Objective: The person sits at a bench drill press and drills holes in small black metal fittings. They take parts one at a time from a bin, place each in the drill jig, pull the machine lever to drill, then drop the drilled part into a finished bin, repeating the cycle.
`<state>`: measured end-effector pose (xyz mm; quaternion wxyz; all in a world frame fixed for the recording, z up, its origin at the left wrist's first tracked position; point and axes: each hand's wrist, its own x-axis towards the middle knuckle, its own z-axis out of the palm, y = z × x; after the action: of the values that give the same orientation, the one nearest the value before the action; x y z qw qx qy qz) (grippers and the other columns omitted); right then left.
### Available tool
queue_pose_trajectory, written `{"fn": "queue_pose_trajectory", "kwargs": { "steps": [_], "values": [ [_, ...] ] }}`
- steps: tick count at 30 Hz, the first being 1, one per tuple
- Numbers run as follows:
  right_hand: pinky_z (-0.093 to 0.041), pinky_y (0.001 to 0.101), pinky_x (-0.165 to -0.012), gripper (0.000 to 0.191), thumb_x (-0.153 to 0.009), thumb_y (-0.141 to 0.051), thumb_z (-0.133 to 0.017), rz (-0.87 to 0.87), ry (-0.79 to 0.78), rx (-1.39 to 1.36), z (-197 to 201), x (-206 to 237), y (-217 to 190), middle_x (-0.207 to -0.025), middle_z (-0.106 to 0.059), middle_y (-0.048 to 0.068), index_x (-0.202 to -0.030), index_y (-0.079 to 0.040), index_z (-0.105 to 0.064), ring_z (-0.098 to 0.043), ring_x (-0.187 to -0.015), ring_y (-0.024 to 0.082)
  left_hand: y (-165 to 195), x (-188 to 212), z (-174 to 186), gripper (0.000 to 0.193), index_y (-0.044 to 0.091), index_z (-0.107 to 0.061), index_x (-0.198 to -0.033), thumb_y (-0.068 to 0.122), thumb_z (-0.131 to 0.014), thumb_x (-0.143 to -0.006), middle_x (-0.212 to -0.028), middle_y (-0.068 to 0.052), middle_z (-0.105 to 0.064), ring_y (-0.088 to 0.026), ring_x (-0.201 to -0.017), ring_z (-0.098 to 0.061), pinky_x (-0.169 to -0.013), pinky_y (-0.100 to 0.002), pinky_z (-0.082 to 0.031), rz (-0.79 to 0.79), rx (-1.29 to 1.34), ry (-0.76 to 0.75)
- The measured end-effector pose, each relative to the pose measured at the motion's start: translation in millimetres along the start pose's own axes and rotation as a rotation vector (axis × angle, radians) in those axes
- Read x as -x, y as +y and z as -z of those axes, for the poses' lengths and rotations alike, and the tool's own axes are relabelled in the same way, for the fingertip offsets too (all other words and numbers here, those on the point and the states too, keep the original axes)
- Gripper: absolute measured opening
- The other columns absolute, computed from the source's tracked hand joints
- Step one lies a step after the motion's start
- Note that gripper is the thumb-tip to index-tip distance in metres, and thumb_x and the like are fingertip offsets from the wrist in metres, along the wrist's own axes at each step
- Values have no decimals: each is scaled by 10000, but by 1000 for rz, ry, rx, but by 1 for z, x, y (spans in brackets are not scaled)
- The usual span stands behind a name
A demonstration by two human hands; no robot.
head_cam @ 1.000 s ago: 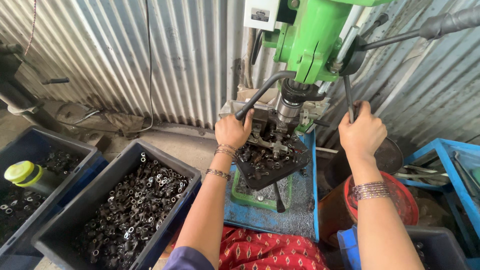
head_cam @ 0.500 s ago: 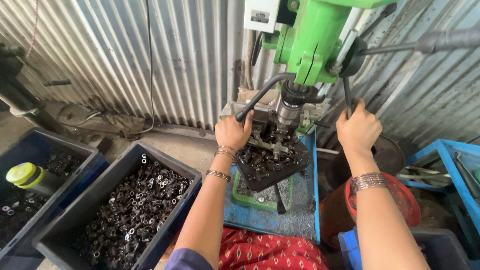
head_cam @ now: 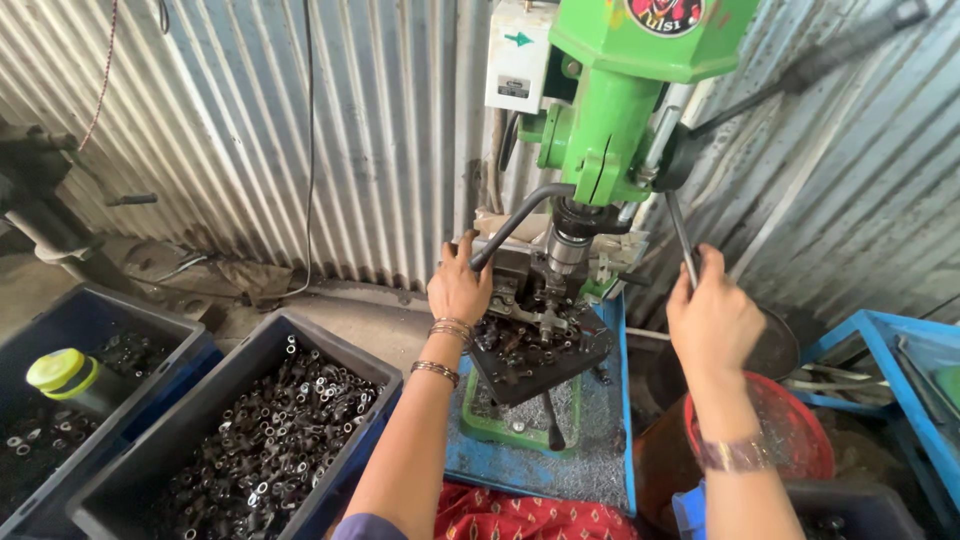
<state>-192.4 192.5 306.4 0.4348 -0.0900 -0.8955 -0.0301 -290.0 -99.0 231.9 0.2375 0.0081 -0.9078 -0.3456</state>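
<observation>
Right hand [head_cam: 712,318] clamped on drill press feed lever [head_cam: 682,240], left hand [head_cam: 458,290] fingers together, resting at work table [head_cam: 530,350] edge.

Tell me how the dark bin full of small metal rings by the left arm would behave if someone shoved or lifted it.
The bin is heaped with metal rings, so it is probably heavy and would drag rather than slide. Its wide, low shape makes tipping unlikely. The loose rings would likely shift and rattle, and a few near the rim might spill if it were tilted.
</observation>
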Motion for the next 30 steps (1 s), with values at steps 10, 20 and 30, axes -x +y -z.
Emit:
{"fn": "queue_pose_trajectory", "kwargs": {
  "steps": [10, 20, 30],
  "values": [
    [-532, 462, -547, 304, -994, -480, -742, 171, 126, 135, 151, -98, -17, -641, -661, 132, -1039, -186, -804, -679, -606, 364, 13, 104, -5, 625, 34, -463, -1395, 219, -728, -860, -1329, -248, -528, -419, -1266, -526, -1087, -486, -375, 56, 133, 585],
    [-535, 464, -594, 291, -946, -465, -790, 171, 86, 83, 145, -173, 1, -617, -671, 133, -1028, -188, -823, -677, -621, 357, 67, 95, -89, 648, 159, -342, -1525, 471, -513, -983, -1512, -164, -469, -342, -1265, -550, -1067, -544, -432, 866, 1965, -513],
    [-534, 393, -565, 231, -903, -484, -786, 295, 233, 203, 134, -191, 12, -584, -662, 40, -967, -269, -840, -671, -545, 254, 61, 95, -106, 613, 98, -453, -1406, 560, -488, -1003, -1388, -120, -543, -309, -1241, -553, -1009, -493, -489, 633, 2050, -346]
  ]
}}
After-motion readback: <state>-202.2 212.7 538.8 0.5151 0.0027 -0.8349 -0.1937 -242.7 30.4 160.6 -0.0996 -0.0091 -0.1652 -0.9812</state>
